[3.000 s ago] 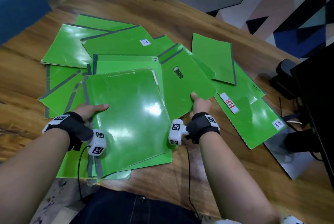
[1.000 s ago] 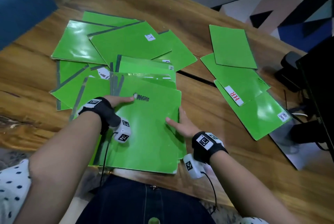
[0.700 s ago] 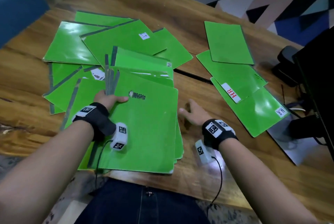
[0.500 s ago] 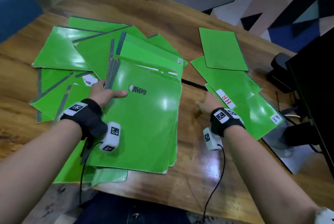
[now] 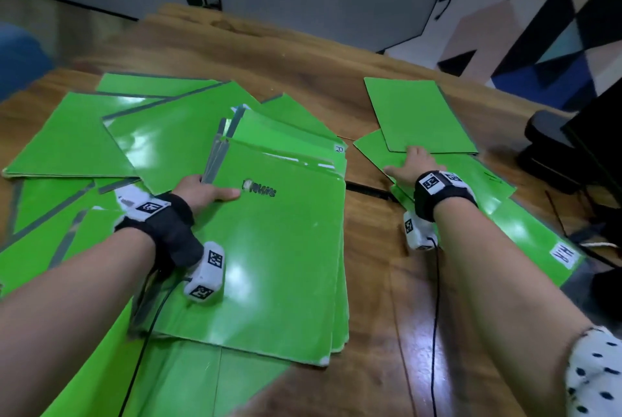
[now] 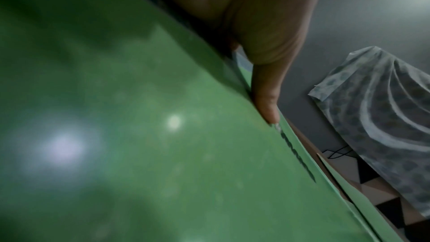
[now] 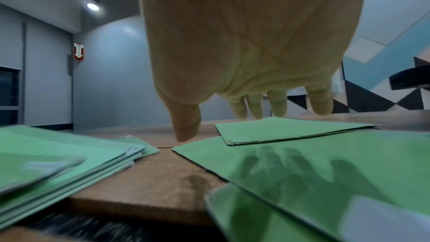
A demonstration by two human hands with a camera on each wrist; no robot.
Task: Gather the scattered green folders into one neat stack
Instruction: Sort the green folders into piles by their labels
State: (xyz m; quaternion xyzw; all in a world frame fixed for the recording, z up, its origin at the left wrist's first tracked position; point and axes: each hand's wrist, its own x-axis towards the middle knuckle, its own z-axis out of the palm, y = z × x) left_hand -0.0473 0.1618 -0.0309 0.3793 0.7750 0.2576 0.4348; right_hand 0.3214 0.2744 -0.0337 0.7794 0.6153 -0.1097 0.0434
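Observation:
My left hand (image 5: pixel 202 192) grips the left edge of a stack of green folders (image 5: pixel 279 265), thumb on the top cover beside a dark scrawl; the thumb (image 6: pixel 265 102) presses that cover (image 6: pixel 139 135). The stack's far end is tilted up over other loose folders (image 5: pixel 74 140). My right hand (image 5: pixel 412 164) is open with fingers straight, just above a separate folder (image 5: pixel 471 174) on the right. In the right wrist view the right hand (image 7: pixel 237 102) casts a shadow on that folder (image 7: pixel 325 163), fingertips near the edge of a farther folder (image 7: pixel 291 128). A labelled folder (image 5: pixel 531 234) lies nearer.
The folders lie on a wooden table (image 5: pixel 370 298) with a dark seam (image 5: pixel 367 187) between the two groups. A black stand (image 5: pixel 552 147) and cables (image 5: pixel 572 224) sit at the right edge. A blue chair (image 5: pixel 20 56) is at far left.
My right hand has left the stack and reached right and forward over the separate folders. My left hand keeps its hold on the stack's left edge, which has lifted.

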